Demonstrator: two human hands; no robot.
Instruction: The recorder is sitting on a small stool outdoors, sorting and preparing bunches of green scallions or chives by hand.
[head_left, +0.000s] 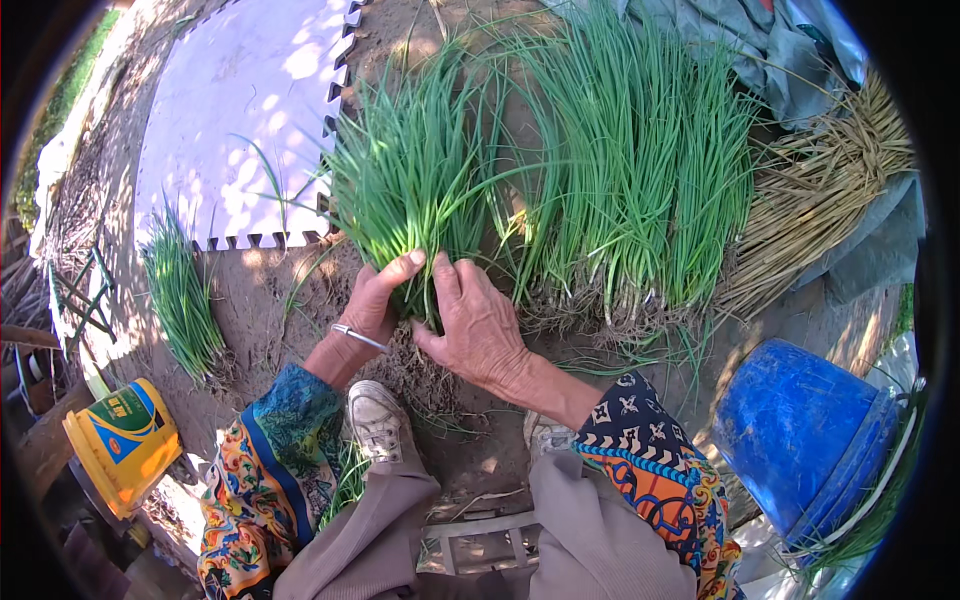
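Observation:
A thick bunch of long green allium-like plants (420, 165) stands in my left hand (379, 300), whose fingers wrap its lower part with the thumb across the front. My right hand (480, 330) presses against the bunch's right side, thumb and fingers around a few stems near the base. Roots with soil hang below both hands. To the right, a wide row of the same plants (637, 172) lies with soil-covered roots towards me. A smaller bunch (180, 300) lies at the left, roots towards me.
A pale foam mat (232, 127) lies at the upper left. A yellow bucket (124, 446) is at the lower left, a blue bucket (802, 435) at the lower right. Tied dry straw (817, 202) and a grey tarp (757, 52) are at the upper right. My shoes (379, 424) rest on bare soil.

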